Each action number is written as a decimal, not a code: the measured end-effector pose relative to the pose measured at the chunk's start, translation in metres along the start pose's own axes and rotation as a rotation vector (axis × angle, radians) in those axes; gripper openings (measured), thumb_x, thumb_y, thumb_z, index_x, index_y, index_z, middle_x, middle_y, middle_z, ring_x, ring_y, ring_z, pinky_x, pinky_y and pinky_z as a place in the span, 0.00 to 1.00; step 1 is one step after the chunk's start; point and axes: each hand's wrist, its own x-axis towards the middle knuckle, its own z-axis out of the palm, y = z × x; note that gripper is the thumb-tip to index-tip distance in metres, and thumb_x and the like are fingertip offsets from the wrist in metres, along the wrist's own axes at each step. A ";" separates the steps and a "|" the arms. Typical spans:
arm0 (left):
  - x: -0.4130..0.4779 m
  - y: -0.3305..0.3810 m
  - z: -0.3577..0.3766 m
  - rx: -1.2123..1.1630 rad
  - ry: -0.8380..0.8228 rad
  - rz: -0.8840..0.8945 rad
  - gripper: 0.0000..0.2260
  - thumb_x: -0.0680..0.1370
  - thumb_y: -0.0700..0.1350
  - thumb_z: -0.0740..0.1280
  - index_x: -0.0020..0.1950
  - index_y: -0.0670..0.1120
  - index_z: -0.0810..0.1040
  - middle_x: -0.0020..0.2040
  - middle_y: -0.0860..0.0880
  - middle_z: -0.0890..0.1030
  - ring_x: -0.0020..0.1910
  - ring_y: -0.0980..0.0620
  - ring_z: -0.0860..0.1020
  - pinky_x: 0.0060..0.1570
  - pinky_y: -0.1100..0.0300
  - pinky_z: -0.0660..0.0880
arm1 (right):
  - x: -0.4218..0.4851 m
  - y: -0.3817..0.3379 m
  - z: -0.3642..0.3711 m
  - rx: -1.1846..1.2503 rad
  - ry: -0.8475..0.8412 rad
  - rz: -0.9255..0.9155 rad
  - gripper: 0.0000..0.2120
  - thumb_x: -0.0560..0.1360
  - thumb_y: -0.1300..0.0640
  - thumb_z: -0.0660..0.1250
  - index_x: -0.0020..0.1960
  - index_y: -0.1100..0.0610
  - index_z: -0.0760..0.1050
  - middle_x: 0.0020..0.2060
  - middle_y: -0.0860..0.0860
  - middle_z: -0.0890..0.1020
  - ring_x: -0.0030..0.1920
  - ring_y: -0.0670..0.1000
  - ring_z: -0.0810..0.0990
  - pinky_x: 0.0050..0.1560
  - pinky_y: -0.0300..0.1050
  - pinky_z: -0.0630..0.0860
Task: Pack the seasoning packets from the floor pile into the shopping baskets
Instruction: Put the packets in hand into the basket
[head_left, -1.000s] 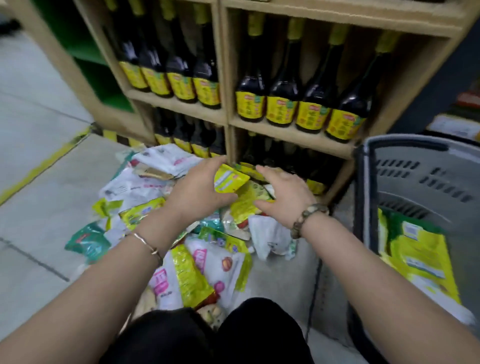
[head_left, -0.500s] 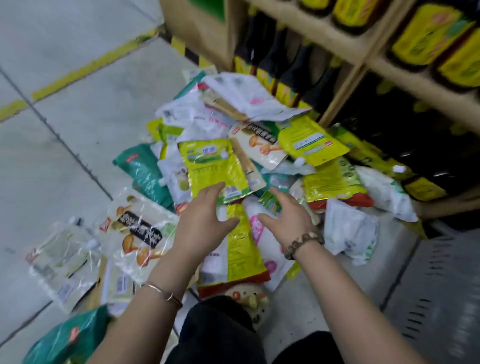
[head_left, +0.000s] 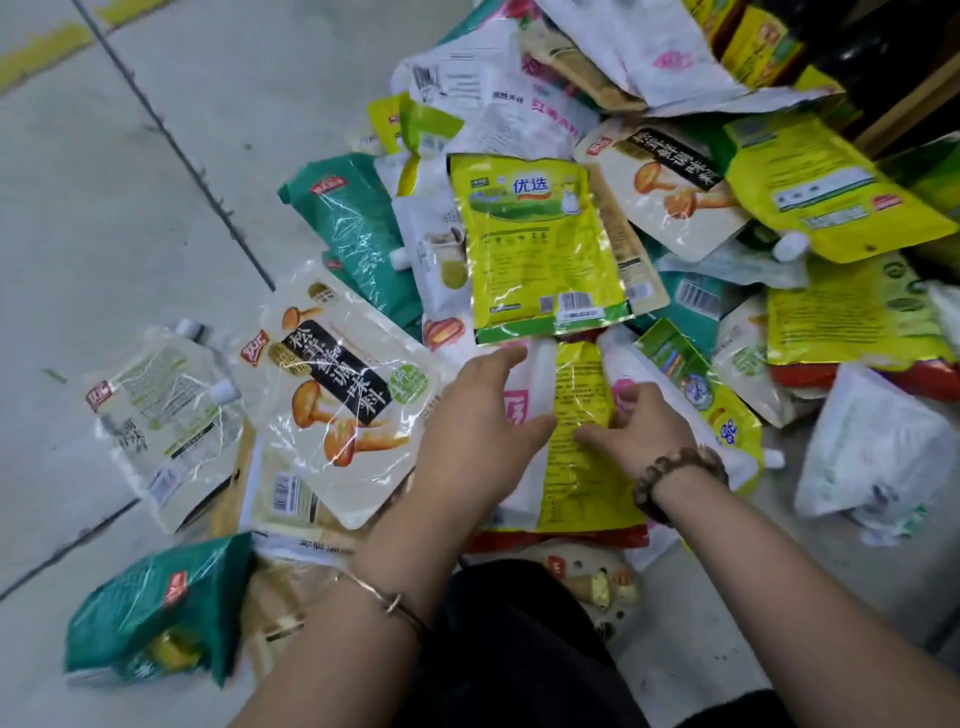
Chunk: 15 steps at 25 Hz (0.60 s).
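Inspecting the floor pile of seasoning packets (head_left: 519, 119), we find both hands at its six o'clock edge. We record the left hand (head_left: 478, 431) spread wide, fingers straight and thumb out, resting on a white packet with a pink label (head_left: 524, 410). The right hand (head_left: 644, 436), at three o'clock of the left, has bent fingers and lays its thumb on a narrow yellow packet (head_left: 576, 467) between the two hands. We cannot tell whether it grips that packet. A beaded bracelet (head_left: 675, 473) circles the right wrist.

At twelve o'clock of the hands lies a yellow-green packet (head_left: 540, 244) printed "优选", its barcode toward us. At nine o'clock, a cream mushroom packet (head_left: 337, 415) carries a black band ending "调味料"; its red corner logo is unreadable. At eleven o'clock, a teal packet (head_left: 358, 234) bears blurred print. The pile lies on a grey floor (head_left: 130, 208).
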 end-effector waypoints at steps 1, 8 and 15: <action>0.002 -0.001 0.000 -0.010 0.002 -0.013 0.28 0.73 0.48 0.71 0.71 0.51 0.67 0.69 0.53 0.70 0.67 0.54 0.69 0.60 0.62 0.65 | 0.006 0.001 0.005 0.070 -0.003 0.030 0.28 0.68 0.44 0.73 0.59 0.59 0.68 0.47 0.55 0.77 0.49 0.57 0.77 0.43 0.45 0.70; 0.001 -0.005 0.002 -0.240 0.076 -0.138 0.17 0.74 0.42 0.70 0.62 0.47 0.76 0.53 0.51 0.80 0.52 0.55 0.78 0.56 0.61 0.74 | 0.015 0.009 0.010 0.482 0.025 0.067 0.27 0.72 0.50 0.71 0.67 0.59 0.71 0.63 0.55 0.76 0.63 0.56 0.74 0.64 0.48 0.70; -0.003 -0.004 0.009 -0.517 0.088 -0.273 0.10 0.76 0.38 0.67 0.57 0.44 0.79 0.40 0.53 0.80 0.39 0.54 0.78 0.49 0.55 0.77 | 0.010 0.013 -0.050 0.385 0.302 0.083 0.18 0.79 0.52 0.59 0.57 0.65 0.76 0.58 0.61 0.78 0.59 0.59 0.76 0.40 0.40 0.63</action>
